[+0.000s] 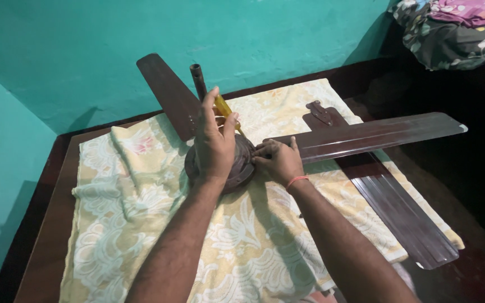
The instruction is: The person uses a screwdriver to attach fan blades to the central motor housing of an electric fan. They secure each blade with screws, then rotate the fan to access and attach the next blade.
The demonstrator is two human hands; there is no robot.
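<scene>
screwdriver [227, 112] angled down-right, left hand [213, 143] gripping

Fan blades [366, 134] flanking — open cloth [141, 224] nearside

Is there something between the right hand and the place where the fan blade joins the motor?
Nothing visible. The right hand rests directly on the inner end of the fan blade at the motor housing. The left hand holds a yellow-handled screwdriver just above that joint, beside the right hand, not between.
</scene>
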